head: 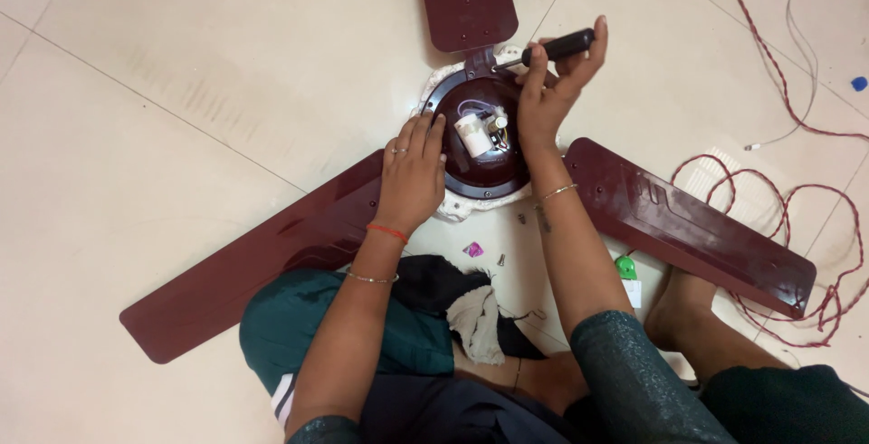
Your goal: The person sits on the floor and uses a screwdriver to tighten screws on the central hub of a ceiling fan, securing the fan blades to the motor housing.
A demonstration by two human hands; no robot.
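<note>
A maroon fan (480, 150) lay on the tiled floor (181, 91) with three blades spread out, its motor hub near the person's knees. The left hand (412, 172) rested flat on the hub's left rim, fingers (425, 132) together and gripping nothing. The right hand (552, 86) had its fingers clamped on a black-handled screwdriver (554, 47), its tip at the upper blade's bracket, and small screws (501, 259) lay on the floor just below the hub.

bright even light, soft shadows, sharp
</note>
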